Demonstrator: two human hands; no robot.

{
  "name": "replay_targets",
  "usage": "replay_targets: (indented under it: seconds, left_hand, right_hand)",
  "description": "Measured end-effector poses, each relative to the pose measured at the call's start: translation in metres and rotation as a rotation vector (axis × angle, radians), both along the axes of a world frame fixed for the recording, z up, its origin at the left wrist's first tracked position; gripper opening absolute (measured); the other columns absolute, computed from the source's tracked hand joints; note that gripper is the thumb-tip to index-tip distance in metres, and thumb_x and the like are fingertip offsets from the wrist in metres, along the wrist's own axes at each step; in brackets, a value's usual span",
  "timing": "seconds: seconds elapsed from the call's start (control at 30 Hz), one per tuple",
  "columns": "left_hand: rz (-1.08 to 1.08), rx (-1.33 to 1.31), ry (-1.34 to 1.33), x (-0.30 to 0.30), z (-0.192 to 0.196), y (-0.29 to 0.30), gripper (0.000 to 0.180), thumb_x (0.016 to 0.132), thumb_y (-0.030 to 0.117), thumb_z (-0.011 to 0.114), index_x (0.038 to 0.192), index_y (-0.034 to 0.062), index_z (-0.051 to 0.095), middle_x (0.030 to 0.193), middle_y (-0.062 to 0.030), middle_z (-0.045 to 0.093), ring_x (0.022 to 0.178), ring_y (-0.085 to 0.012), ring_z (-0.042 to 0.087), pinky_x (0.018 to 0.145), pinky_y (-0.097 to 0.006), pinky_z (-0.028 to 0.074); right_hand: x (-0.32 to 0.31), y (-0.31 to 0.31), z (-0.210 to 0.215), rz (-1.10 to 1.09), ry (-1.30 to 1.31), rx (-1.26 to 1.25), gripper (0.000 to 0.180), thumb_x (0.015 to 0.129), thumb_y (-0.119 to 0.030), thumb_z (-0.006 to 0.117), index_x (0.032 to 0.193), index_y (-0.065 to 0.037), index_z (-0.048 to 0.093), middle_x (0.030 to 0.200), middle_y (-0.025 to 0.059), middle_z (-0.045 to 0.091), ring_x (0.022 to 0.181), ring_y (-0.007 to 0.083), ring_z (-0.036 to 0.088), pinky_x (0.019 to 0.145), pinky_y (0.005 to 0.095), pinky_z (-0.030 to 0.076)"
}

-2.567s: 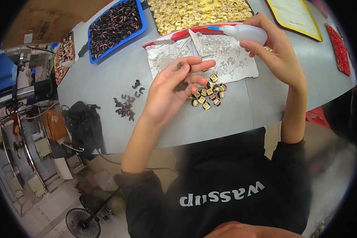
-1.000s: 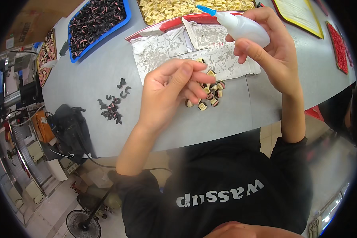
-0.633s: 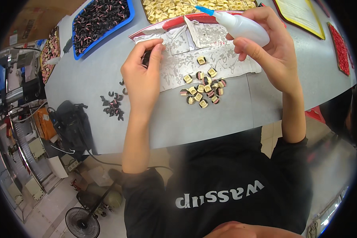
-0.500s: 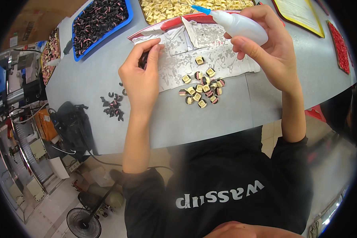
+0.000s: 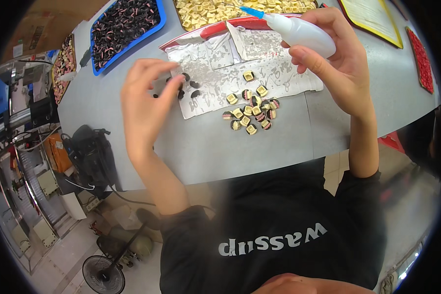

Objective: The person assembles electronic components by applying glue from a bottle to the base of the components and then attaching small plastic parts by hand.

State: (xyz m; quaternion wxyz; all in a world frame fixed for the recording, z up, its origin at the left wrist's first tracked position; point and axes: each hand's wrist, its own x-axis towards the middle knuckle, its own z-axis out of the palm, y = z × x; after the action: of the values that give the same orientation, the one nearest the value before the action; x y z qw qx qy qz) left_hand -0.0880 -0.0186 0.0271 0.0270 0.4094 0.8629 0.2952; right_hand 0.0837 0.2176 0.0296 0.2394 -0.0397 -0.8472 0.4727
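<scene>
My right hand [image 5: 347,68] is wrapped round a translucent white squeeze bottle [image 5: 308,38], tilted so its blue needle tip [image 5: 253,12] points up and left. My left hand [image 5: 144,105] hovers at the left edge of the stained white paper [image 5: 220,95], thumb and fingers apart. Several small black curved pieces [image 5: 195,85] lie by its thumb, on and beside the paper. Between my hands sits a loose cluster of small cream square pieces joined to black ones [image 5: 248,110], some showing pink. One such piece [image 5: 249,76] lies apart on the paper.
Along the back stand a blue tray [image 5: 162,22] of black-and-pink pieces and a tray of cream pieces [image 5: 201,14]. A yellow-rimmed tray [image 5: 398,41] and a tray of red pieces [image 5: 420,63] are at right. A black bag-like object [image 5: 88,152] hangs near the table's left edge.
My left hand has moved left and spread its fingers; black curved pieces now show on the paper where it was. Its arm now covers the black pile at left. The right hand stays nearly still.
</scene>
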Motion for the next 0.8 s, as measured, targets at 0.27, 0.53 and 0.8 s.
replay_targets:
  seconds: [0.27,0.53,0.8]
  left_hand:
    - [-0.101,-0.096,-0.12,0.003,-0.011,0.0,0.013,0.071,0.002,0.071,0.084,0.0044,0.071,0.08,-0.0049,0.059,0.078,-0.0208,0.054,0.063,-0.03,0.044]
    - [-0.016,0.195,-0.189,0.002,-0.006,0.004,0.007,0.08,0.0,0.066,0.086,-0.001,0.066,0.094,-0.0069,0.068,0.08,-0.0155,0.062,0.07,-0.026,0.048]
    - [-0.04,0.832,-0.601,0.008,-0.004,0.004,0.014,0.085,-0.005,0.06,0.099,-0.0047,0.063,0.101,-0.0161,0.066,0.085,-0.0182,0.066,0.069,-0.027,0.055]
  right_hand:
    - [0.001,0.003,-0.014,0.029,-0.031,-0.174,0.032,0.087,-0.009,0.063,0.114,-0.001,0.047,0.102,0.0149,0.06,0.083,0.0143,0.061,0.063,0.0233,0.05]
    - [0.0,0.001,-0.012,0.033,-0.026,-0.214,0.032,0.088,-0.009,0.063,0.115,-0.001,0.047,0.099,0.0145,0.061,0.081,0.014,0.061,0.064,0.0238,0.05]
    - [0.001,-0.005,0.015,-0.028,-0.095,-0.671,0.028,0.083,-0.008,0.067,0.103,0.001,0.049,0.1,0.0139,0.059,0.078,0.0124,0.061,0.065,0.0237,0.05]
